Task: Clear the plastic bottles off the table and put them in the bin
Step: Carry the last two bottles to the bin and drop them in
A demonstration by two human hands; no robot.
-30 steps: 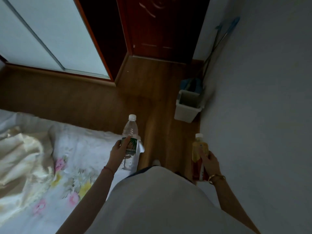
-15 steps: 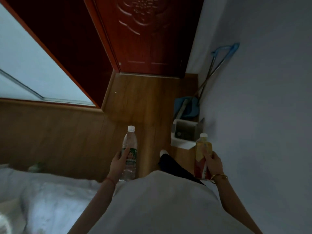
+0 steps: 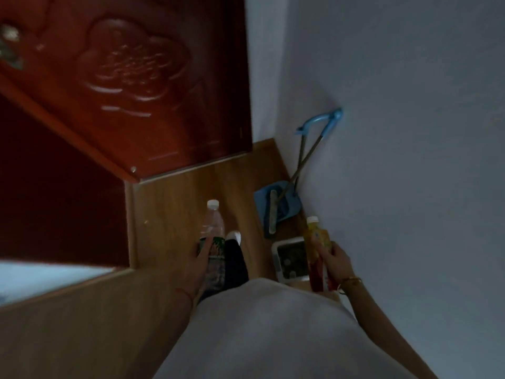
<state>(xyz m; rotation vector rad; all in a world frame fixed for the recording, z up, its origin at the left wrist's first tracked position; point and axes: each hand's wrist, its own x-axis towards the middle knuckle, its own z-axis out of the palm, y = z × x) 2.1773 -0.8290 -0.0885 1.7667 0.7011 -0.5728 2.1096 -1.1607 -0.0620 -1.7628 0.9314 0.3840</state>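
1. Red carved door (image 3: 131,86) upper left; wood floor (image 3: 175,214) below it, dim light.
2. Your left hand (image 3: 198,265) grips the clear water bottle (image 3: 213,242) around its green label, print unreadable; long axis upright, white cap on top.
3. White bin (image 3: 276,255) sits on the floor beside the pale wall (image 3: 410,160), blue dustpan (image 3: 276,203) behind it.
4. Your right hand (image 3: 334,262) clasps the yellow-and-red drink bottle (image 3: 318,253), upright, cap up, over the bin's right edge; label blurred.
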